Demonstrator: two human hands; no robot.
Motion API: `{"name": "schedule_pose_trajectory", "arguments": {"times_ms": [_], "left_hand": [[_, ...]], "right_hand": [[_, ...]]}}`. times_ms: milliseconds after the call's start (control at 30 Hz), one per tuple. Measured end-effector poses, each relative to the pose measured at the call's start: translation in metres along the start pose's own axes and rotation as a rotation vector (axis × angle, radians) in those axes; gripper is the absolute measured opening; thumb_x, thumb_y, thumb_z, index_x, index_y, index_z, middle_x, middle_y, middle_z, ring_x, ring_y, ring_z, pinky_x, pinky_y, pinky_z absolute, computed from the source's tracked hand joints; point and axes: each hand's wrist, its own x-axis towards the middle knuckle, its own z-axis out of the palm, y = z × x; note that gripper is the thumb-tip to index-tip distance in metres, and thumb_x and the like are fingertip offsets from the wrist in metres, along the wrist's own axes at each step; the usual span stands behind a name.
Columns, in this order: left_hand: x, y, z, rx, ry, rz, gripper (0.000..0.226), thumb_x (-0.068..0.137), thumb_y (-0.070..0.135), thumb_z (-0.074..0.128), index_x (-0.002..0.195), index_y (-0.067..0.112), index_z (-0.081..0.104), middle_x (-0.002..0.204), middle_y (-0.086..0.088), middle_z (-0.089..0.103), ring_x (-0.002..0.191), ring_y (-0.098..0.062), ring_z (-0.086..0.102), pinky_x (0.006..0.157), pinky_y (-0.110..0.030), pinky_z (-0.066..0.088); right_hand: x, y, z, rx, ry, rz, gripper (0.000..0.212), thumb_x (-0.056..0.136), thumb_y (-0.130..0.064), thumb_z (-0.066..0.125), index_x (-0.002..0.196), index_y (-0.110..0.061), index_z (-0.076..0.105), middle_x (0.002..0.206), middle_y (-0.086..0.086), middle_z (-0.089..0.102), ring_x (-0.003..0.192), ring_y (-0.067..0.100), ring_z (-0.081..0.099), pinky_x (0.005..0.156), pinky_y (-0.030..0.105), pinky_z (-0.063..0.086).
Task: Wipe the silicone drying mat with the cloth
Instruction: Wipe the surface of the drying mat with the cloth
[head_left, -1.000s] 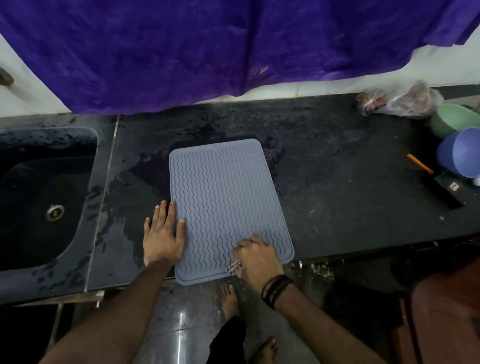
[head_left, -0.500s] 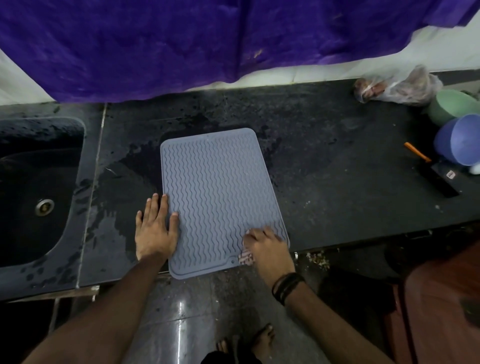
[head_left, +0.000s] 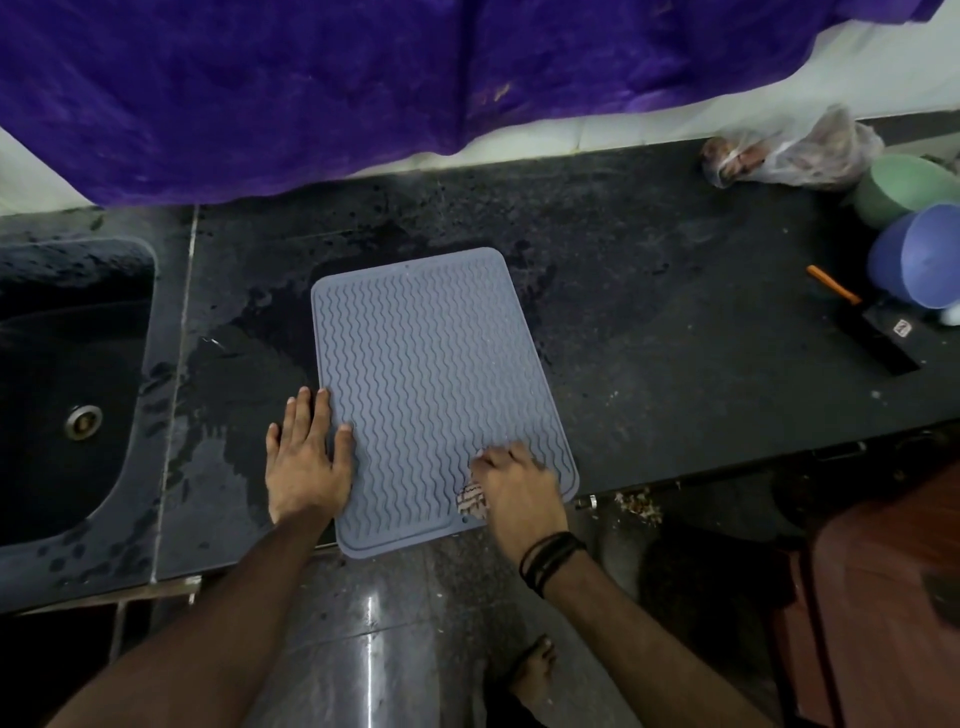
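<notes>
Scanning from the sink side: sink (head_left: 67, 395) sits at the far left, set into the wet counter (head_left: 675, 332); water pushed off the mat that way would only add to the puddles already showing there.
Left hand (head_left: 306, 462): lies flat with straight fingers, palm on the counter, thumb and forefinger over the mat's left edge; its grip is wide and holds nothing, so it pins by pressure alone.
Silicone drying mat (head_left: 431, 395): lies flat in the middle of the counter, its near edge overhanging the front lip; a hard stroke toward the body could, I judge, drag it further off and let it sag or drop to the floor.
Cloth (head_left: 470, 501): only a small patterned corner shows, on the mat's near right part; bunched so small, it may skip the wavy grooves.
Right hand (head_left: 511, 486): fingers curled over the cloth, grip closed around it, pressing it onto the mat.
Far right: two bowls (head_left: 914, 254) and a dark tool (head_left: 878, 332) stand well apart, unlikely to be struck.
</notes>
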Motion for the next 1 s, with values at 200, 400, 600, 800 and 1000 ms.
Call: {"name": "schedule_pose_trajectory", "arguments": {"times_ms": [200, 400, 600, 800, 1000], "left_hand": [[0.0, 0.001, -0.001, -0.006, -0.002, 0.0, 0.071, 0.098, 0.058, 0.015, 0.16, 0.023, 0.015, 0.168, -0.002, 0.011, 0.155, -0.018, 0.006, 0.126, -0.044, 0.003], [-0.002, 0.003, -0.003, -0.008, -0.009, -0.003, 0.072, 0.098, 0.058, 0.016, 0.161, 0.023, 0.014, 0.168, -0.001, 0.01, 0.155, -0.017, 0.004, 0.126, -0.043, 0.002], [-0.002, 0.007, -0.006, -0.004, -0.014, -0.011, 0.072, 0.097, 0.057, 0.016, 0.161, 0.023, 0.015, 0.168, -0.001, 0.01, 0.155, -0.017, 0.005, 0.126, -0.042, 0.001], [-0.002, 0.006, -0.005, -0.004, -0.009, -0.006, 0.072, 0.098, 0.056, 0.017, 0.16, 0.021, 0.016, 0.168, -0.002, 0.011, 0.155, -0.018, 0.006, 0.126, -0.043, 0.002], [0.0, 0.003, -0.002, 0.002, 0.002, -0.005, 0.071, 0.098, 0.057, 0.016, 0.16, 0.022, 0.017, 0.168, -0.002, 0.012, 0.155, -0.018, 0.007, 0.126, -0.044, 0.004]], "right_hand": [[-0.033, 0.01, 0.002, -0.016, -0.086, -0.038, 0.03, 0.092, -0.017, 0.056, 0.122, -0.017, 0.06, 0.128, 0.002, 0.058, 0.123, 0.024, 0.043, 0.096, 0.04, 0.048], [-0.018, 0.029, -0.024, 0.046, 0.037, 0.038, 0.03, 0.089, -0.019, 0.06, 0.119, -0.024, 0.06, 0.123, -0.004, 0.06, 0.12, 0.019, 0.047, 0.089, 0.037, 0.05], [0.021, 0.028, -0.027, -0.033, 0.015, 0.046, 0.036, 0.088, -0.01, 0.058, 0.123, -0.018, 0.059, 0.126, 0.001, 0.058, 0.121, 0.023, 0.045, 0.091, 0.039, 0.051], [-0.015, 0.03, -0.006, -0.023, -0.042, 0.021, 0.033, 0.095, -0.012, 0.048, 0.127, -0.017, 0.055, 0.134, 0.002, 0.051, 0.127, 0.025, 0.038, 0.097, 0.04, 0.047], [-0.032, 0.031, -0.013, -0.017, -0.116, 0.028, 0.029, 0.09, -0.021, 0.062, 0.119, -0.021, 0.061, 0.124, 0.0, 0.059, 0.12, 0.022, 0.046, 0.09, 0.04, 0.052]]}}
